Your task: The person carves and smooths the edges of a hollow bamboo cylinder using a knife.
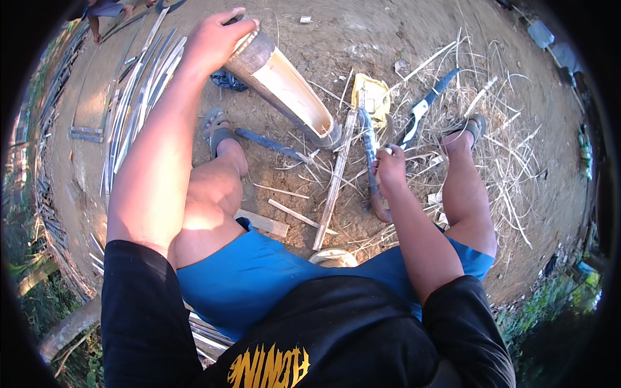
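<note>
My left hand is closed over the upper end of a thick bamboo section. A long opening in its side shows the pale inside, and its lower end slants down to the ground between my feet. My right hand is closed in front of my right knee on what looks like a knife, with a narrow dark blade pointing away from me. The fingers hide most of its handle. Right beside that hand lies a long bluish tool with a brown curved end.
A yellow plastic tray and a handsaw with a white-and-black handle lie ahead. Thin shavings cover the ground at right. A wooden strip lies between my legs. Long split strips lie at left; another person's hand shows far left.
</note>
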A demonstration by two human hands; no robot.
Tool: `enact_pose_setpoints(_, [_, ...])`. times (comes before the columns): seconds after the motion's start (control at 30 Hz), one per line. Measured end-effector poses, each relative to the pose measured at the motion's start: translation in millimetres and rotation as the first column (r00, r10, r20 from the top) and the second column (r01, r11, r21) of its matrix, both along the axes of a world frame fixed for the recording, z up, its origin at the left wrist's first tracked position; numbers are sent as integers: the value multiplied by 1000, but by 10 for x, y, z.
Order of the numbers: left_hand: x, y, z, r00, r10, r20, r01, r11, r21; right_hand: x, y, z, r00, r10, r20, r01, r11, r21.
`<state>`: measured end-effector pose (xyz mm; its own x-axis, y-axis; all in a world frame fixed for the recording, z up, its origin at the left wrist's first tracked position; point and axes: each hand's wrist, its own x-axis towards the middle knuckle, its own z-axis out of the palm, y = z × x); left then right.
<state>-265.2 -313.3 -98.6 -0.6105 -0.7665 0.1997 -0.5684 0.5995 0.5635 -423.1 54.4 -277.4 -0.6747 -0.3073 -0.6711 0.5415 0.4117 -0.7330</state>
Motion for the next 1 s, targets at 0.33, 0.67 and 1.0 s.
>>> enact_pose_setpoints(0.33, [210, 167, 84, 998, -31, -56, 42, 977, 211, 232, -287, -483, 983, 166, -74, -162, 985, 51])
enact_pose_setpoints(0.67, [-20, 369, 316, 885, -459, -72, 461, 887, 18, 41, -134, -140, 956, 295, 8, -295, 955, 12])
enact_pose_setpoints(1.0, [-582, 1034, 667, 568, -815, -110, 807, 579, -119, 106, 448, 1306, 745, 625, -235, -636, 771, 33])
